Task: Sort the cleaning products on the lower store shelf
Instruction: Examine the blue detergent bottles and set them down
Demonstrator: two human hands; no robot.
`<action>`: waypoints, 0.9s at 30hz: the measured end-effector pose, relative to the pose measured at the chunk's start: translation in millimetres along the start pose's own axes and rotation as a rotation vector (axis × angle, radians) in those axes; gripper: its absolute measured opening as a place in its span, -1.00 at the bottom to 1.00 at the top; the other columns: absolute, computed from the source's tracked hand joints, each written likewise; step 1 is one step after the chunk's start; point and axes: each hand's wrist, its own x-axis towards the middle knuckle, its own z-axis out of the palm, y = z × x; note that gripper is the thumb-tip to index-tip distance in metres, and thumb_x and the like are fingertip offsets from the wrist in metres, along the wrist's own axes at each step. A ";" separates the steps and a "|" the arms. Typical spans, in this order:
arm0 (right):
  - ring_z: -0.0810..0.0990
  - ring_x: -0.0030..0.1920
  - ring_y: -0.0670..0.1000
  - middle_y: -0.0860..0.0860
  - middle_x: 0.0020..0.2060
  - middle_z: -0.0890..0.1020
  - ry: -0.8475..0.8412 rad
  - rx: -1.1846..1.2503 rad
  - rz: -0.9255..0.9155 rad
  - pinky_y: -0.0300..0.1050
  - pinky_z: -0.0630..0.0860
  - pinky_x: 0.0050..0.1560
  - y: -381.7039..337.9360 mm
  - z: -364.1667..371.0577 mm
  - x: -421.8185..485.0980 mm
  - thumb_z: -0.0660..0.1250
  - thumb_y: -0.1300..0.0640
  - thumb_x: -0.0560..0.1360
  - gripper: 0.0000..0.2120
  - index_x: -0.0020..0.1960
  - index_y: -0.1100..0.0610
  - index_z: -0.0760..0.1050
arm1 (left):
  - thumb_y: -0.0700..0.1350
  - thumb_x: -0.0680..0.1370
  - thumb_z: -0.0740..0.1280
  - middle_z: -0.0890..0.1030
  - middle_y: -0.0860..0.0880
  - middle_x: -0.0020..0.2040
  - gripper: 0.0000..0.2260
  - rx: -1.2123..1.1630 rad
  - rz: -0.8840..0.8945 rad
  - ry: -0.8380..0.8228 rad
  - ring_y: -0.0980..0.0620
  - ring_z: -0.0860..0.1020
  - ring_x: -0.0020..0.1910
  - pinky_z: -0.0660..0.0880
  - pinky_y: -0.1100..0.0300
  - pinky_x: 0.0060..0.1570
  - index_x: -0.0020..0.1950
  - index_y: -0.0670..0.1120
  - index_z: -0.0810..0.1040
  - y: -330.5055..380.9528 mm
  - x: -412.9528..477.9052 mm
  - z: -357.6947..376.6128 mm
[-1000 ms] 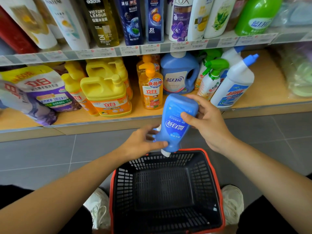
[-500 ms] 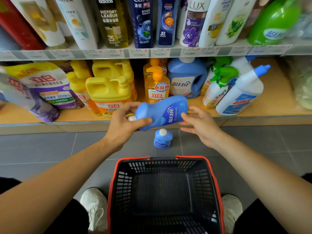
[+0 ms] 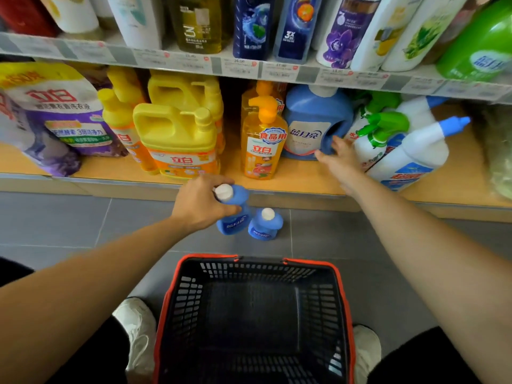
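Since the earlier frame the small blue bottle (image 3: 235, 217) has turned upright and come down near the floor (image 3: 69, 223). The left hand (image 3: 199, 203) curls round its neck and sets it beside its twin (image 3: 264, 225), below the front edge of the lower shelf (image 3: 304, 182), likely to group the blues together. Empty, with fingers spread, the right hand (image 3: 339, 159) reaches for the big blue jug (image 3: 310, 126).

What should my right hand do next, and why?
Probably curl the right hand round the jug's handle: its fingers are open by that handle, while the left hand grips a small bottle beside its twin on the floor.
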 end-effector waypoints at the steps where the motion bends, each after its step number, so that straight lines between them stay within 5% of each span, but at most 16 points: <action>1: 0.29 0.53 0.07 0.10 0.55 0.30 -0.008 0.010 -0.005 -0.11 0.24 0.43 0.7 5.6 6.0 0.41 0.19 0.57 -0.28 0.61 0.17 0.12 | 0.04 0.25 0.65 0.71 0.04 0.10 -0.51 0.027 -0.010 -0.011 -0.04 0.64 0.05 0.57 0.04 0.01 0.17 0.08 0.69 -6.1 -1.4 6.3; 7: 0.39 0.33 -0.11 0.03 0.50 0.37 0.004 0.067 -0.083 -0.25 0.36 0.28 11.9 32.6 3.9 0.36 0.32 0.56 -0.24 0.63 0.09 0.06 | 0.03 0.28 0.65 0.69 0.05 0.17 -0.48 0.091 -0.056 -0.127 -0.08 0.62 0.15 0.50 0.05 0.14 0.22 0.07 0.66 -36.1 -10.9 27.5; 11: 0.54 0.24 -0.08 0.02 0.35 0.55 -0.062 -0.001 -0.105 -0.19 0.47 0.26 26.4 30.7 -14.8 0.41 0.24 0.55 -0.43 0.53 0.11 0.34 | 0.03 0.32 0.64 0.68 0.04 0.19 -0.49 0.106 -0.102 -0.194 -0.09 0.61 0.17 0.50 0.05 0.16 0.23 0.06 0.64 -45.1 -13.1 46.1; 14: 0.67 -0.06 0.01 0.06 -0.06 0.72 0.263 -0.051 -0.138 -0.04 0.60 0.11 36.6 25.5 -26.4 0.50 0.14 0.47 -0.72 0.15 0.20 0.63 | 0.01 0.31 0.63 0.68 0.02 0.13 -0.50 0.131 -0.119 -0.249 -0.10 0.61 0.13 0.49 0.08 0.10 0.21 0.05 0.62 -54.1 -19.8 56.0; 17: 0.64 0.04 0.13 0.12 0.02 0.66 0.529 -0.067 -0.153 -0.11 0.52 0.07 34.8 16.8 -25.4 0.54 0.07 0.40 -0.55 0.19 0.23 0.52 | -0.02 0.33 0.62 0.67 0.01 0.17 -0.50 0.146 -0.131 -0.303 -0.10 0.60 0.15 0.48 0.08 0.14 0.24 0.05 0.61 -61.3 -25.6 57.1; 21: 0.53 0.32 0.08 0.09 0.33 0.55 0.317 -0.096 -0.160 -0.02 0.47 0.32 20.1 14.8 -6.7 0.54 0.03 0.43 -0.31 0.44 0.21 0.35 | -0.06 0.39 0.59 0.67 0.02 0.17 -0.56 0.138 -0.117 -0.380 -0.07 0.60 0.15 0.45 0.11 0.15 0.24 0.03 0.62 -66.8 -33.8 57.4; 25: 0.58 0.25 0.07 0.11 0.25 0.59 0.284 0.027 -0.159 0.00 0.51 0.29 11.8 15.1 2.0 0.51 0.06 0.47 -0.46 0.35 0.21 0.41 | -0.10 0.43 0.57 0.68 -0.02 0.13 -0.63 0.082 -0.112 -0.355 -0.09 0.61 0.11 0.45 0.12 0.12 0.22 -0.03 0.65 -68.5 -34.8 54.1; 27: 0.62 0.05 0.09 0.13 0.06 0.64 0.262 0.040 -0.175 -0.09 0.56 0.07 16.6 15.2 -0.7 0.47 0.05 0.51 -0.66 0.16 0.21 0.48 | -0.13 0.44 0.56 0.67 -0.04 0.13 -0.66 0.062 -0.113 -0.327 -0.10 0.60 0.10 0.45 0.10 0.11 0.20 -0.05 0.65 -66.5 -34.2 54.4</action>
